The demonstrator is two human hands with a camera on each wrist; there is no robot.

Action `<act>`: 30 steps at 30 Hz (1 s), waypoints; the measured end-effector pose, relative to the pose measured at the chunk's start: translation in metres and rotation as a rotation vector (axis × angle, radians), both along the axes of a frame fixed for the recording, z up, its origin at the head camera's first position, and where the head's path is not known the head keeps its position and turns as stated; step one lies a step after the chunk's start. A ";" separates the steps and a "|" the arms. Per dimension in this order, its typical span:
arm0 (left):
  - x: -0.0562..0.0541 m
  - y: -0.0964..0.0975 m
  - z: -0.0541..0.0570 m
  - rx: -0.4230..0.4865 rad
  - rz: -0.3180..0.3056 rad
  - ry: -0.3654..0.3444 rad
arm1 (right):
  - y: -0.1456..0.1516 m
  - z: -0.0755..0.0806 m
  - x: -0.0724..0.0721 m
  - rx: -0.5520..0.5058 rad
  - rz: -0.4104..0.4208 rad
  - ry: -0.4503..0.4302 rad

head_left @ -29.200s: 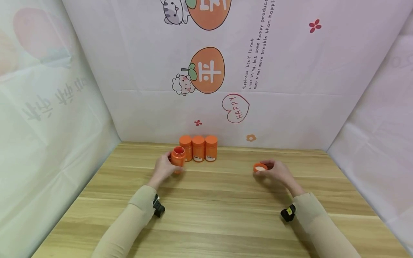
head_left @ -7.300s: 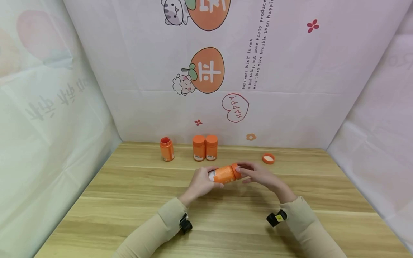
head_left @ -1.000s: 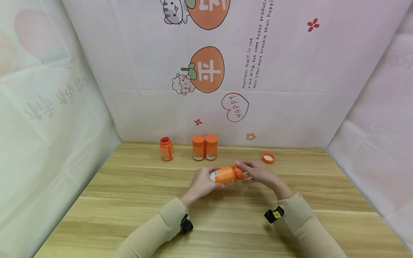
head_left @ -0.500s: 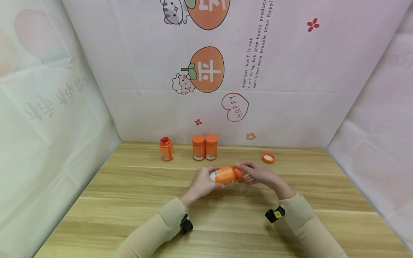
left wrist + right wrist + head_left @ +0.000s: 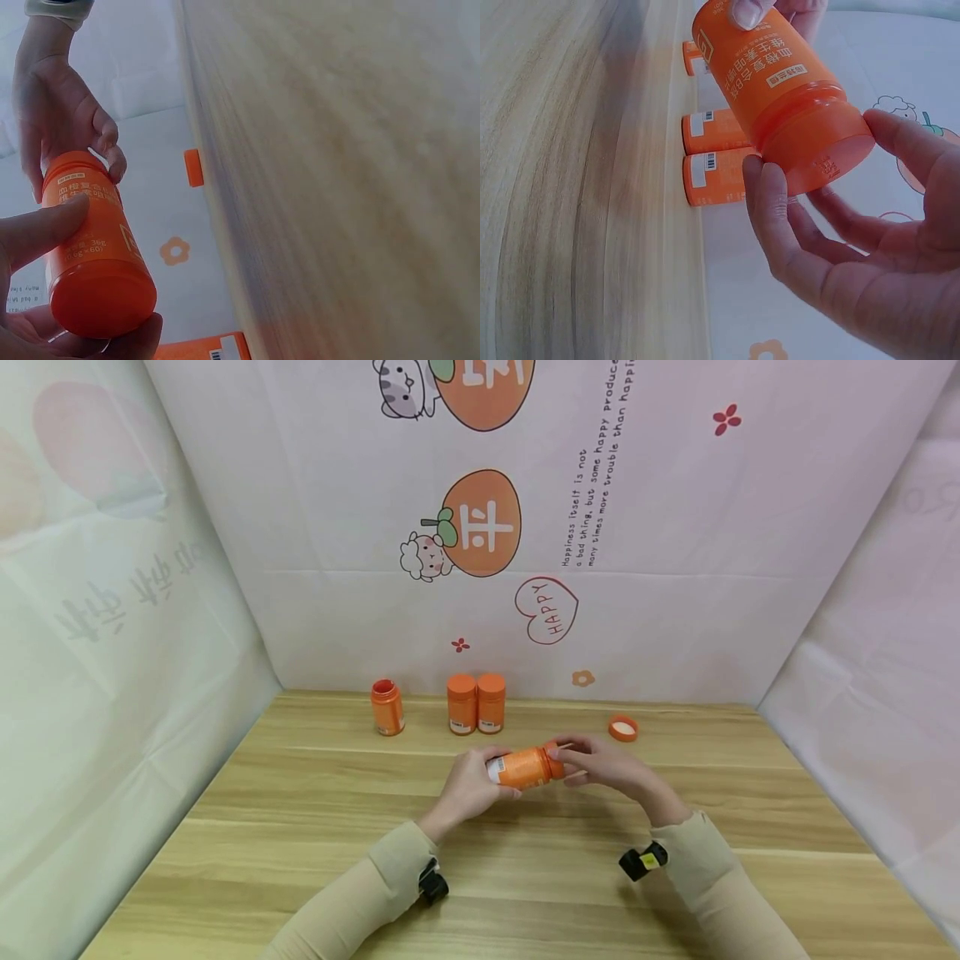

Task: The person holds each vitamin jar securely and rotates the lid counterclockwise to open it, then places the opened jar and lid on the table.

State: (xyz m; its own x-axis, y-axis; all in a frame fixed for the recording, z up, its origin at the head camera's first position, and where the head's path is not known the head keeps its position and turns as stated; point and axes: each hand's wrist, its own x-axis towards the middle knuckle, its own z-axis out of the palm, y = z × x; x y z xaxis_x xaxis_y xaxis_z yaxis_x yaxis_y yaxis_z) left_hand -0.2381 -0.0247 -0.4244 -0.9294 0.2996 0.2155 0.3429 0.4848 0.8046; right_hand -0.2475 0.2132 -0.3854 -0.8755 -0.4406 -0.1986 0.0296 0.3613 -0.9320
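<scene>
My left hand point(image 5: 467, 783) grips an orange pill bottle point(image 5: 521, 769) round its body and holds it nearly level above the table, lid end to the right. My right hand point(image 5: 613, 770) pinches the bottle's orange lid point(image 5: 821, 146) between thumb and fingers; the right wrist view shows the lid seated on the neck. White lettering covers the bottle's side in the left wrist view. An uncapped orange bottle point(image 5: 388, 708) stands upright at the back left. A loose orange lid point(image 5: 623, 728) lies at the back right, its pale inside facing up.
Two capped orange bottles, one on the left point(image 5: 462, 704) and one on the right point(image 5: 491, 704), stand side by side near the back edge of the wooden table point(image 5: 315, 827). A printed white sheet point(image 5: 645, 635) rises behind the table, with more white sheeting at both sides.
Since the oldest frame the uncapped bottle and its lid were set down, and another bottle left the row into my left hand. Lately my right fingers have shifted and turned about the lid.
</scene>
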 end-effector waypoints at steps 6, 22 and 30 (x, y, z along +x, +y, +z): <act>-0.001 0.000 -0.002 0.009 0.003 -0.009 | 0.002 -0.002 -0.001 0.002 0.022 0.037; 0.001 -0.002 0.000 0.014 0.000 0.004 | 0.005 -0.004 -0.003 0.026 0.026 0.139; 0.000 -0.001 0.000 0.005 0.003 0.009 | 0.005 -0.004 -0.003 0.045 0.019 0.155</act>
